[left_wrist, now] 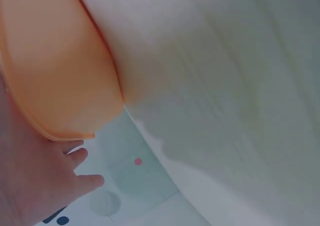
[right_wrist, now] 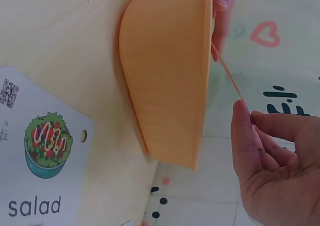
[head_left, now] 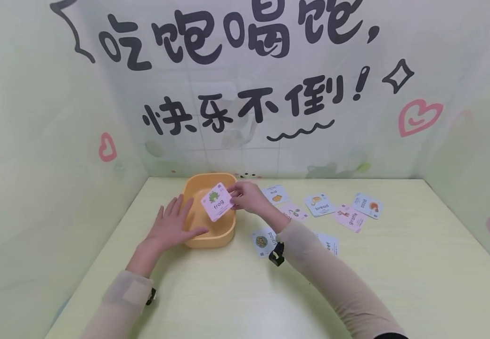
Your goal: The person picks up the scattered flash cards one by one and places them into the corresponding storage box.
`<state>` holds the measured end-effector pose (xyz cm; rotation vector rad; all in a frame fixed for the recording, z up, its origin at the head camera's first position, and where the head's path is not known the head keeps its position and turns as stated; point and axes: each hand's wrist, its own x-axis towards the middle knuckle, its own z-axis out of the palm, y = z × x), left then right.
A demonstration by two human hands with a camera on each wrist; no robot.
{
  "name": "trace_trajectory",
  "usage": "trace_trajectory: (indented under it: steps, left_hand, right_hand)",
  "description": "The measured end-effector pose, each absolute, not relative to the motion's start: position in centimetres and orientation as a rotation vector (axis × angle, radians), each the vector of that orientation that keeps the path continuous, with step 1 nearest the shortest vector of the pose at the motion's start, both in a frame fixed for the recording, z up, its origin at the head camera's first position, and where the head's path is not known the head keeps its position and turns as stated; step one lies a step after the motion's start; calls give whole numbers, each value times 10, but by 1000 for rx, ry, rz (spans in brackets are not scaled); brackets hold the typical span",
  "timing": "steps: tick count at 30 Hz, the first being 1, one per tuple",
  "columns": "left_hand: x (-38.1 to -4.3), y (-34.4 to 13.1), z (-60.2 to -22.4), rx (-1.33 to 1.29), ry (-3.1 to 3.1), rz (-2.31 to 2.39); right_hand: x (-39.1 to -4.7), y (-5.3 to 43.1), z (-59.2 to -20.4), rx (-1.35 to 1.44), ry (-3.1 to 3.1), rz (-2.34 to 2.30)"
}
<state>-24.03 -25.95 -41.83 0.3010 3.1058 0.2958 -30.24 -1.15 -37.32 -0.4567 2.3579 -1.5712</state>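
A pink flashcard (head_left: pixel 217 203) with a green frog and the word "frog" is pinched by its right edge between thumb and fingers of my right hand (head_left: pixel 250 197). It is held over an orange-yellow plastic bin (head_left: pixel 210 243) on the table. My left hand (head_left: pixel 169 230) lies spread across the bin's left rim, thumb toward its front side. In the right wrist view, the right hand (right_wrist: pixel 277 158) grips the thin card edge-on above the rim. The left wrist view shows the bin's outer wall (left_wrist: pixel 60 61) beside the left hand (left_wrist: pixel 37 181).
Right of the bin lie several flashcards: salad (head_left: pixel 262 241), bread (head_left: pixel 320 205), giraffe (head_left: pixel 350 218), pizza (head_left: pixel 368 205), a snake card (head_left: pixel 292 212) and a partly hidden blue one (head_left: pixel 329 243) under the right sleeve. A printed curtain (head_left: pixel 245 155) stands behind the table.
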Motion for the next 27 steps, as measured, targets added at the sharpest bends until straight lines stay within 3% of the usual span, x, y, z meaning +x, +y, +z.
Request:
trace_trajectory:
  steps: [27]
  left_hand:
    - [-237,-256,-414,292,3067,317]
  right_hand:
    - [-299,-22,-387,-451,2423,-1456]
